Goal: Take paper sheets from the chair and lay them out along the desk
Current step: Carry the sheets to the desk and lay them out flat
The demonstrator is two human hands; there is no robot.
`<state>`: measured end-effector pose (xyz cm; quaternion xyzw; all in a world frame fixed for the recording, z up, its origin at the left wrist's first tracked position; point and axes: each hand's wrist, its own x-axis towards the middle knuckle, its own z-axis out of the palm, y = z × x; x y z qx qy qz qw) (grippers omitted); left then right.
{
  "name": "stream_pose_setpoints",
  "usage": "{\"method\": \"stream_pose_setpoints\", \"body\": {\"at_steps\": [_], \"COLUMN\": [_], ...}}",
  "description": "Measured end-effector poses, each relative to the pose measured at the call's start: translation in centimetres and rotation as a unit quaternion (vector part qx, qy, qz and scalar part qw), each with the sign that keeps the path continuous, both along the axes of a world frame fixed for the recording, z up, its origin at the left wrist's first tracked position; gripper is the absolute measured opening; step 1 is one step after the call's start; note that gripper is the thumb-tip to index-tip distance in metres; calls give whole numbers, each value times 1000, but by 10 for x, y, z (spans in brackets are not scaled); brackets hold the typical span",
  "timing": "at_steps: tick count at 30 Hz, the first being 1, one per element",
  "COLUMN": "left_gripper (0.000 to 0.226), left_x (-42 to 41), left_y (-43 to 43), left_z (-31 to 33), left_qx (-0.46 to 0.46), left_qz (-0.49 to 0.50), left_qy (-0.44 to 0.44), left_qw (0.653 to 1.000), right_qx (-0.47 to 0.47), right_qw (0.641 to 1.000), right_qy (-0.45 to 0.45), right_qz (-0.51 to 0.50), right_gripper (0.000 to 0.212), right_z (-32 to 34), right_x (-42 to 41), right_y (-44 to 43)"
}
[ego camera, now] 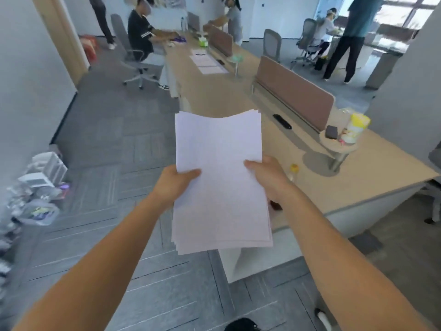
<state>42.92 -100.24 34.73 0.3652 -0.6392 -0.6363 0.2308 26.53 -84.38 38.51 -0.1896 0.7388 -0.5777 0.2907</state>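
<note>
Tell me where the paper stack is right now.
Head view, centre: the paper stack is held up, left hand on its left edge, right hand on its right, beside the near end of the desk.

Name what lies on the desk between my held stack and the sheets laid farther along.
Nothing; head view shows bare desk between stack and sheets.

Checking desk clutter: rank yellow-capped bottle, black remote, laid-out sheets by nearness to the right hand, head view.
1. yellow-capped bottle, beside the right hand.
2. black remote, farther up the desk, by the divider.
3. laid-out sheets, far end.
</note>
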Motion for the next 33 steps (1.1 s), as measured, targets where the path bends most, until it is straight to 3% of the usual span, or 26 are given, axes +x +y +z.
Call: {"method": "stream_pose_setpoints", "body": {"at_steps": [7, 10, 14, 17, 20, 23, 27, 31, 33], "left_gripper": [8, 25, 18, 18, 19, 19, 21, 14, 12], "left_x": [14, -3, -37, -57, -73, -93, -135, -188, -214], "left_y": [-115, -186, -292, -362, -429, -499, -596, -699, -744], "left_z": [-34, -39, -28, -17, -12, -18, -32, -32, -22], "left_qx": [66, 66, 54, 33, 36, 40, 49, 57, 49], "left_qz": [76, 97, 119, 126, 134, 131, 97, 50, 22], "left_qy": [5, -24, -46, -55, -60, -52, -40, -31, -35], "left_qw": [995, 993, 990, 990, 989, 989, 993, 997, 998], "right_qx": [28, 30, 28, 19, 20, 35, 50, 54, 57], "right_qw": [995, 993, 992, 991, 989, 987, 990, 994, 995], "right_qy": [15, 12, -9, -9, -1, 17, 38, 47, 55], "right_qz": [94, 112, 125, 132, 148, 155, 126, 77, 57], "right_gripper": [9, 10, 28, 13, 14, 11, 34, 10, 9], "right_z": [-29, -44, -48, -41, -36, -42, -51, -40, -31], "right_x": [-13, -35, -67, -86, -105, -128, -163, -200, -218], "right_y": [-158, -235, -341, -414, -481, -551, -644, -728, -764]}}
